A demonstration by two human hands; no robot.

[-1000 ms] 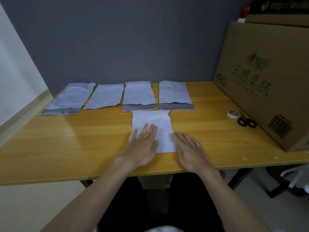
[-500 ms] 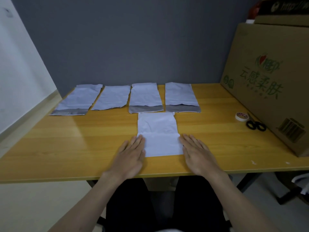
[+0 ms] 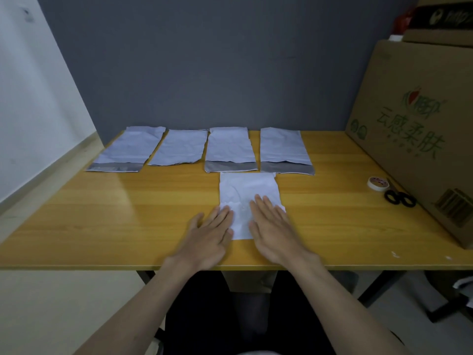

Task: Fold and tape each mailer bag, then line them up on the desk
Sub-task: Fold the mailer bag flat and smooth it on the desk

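Both hands have slid inward within the last half second: the left hand (image 3: 210, 233) lies flat with fingers spread at the folded mailer bag's (image 3: 249, 194) left edge, and the right hand (image 3: 272, 226) now presses flat on its near right part, probably smoothing the crease. The bag sits on the counter (image 3: 128, 221) just near of four unfolded mailers (image 3: 230, 149); tape (image 3: 378, 183) waits far right.
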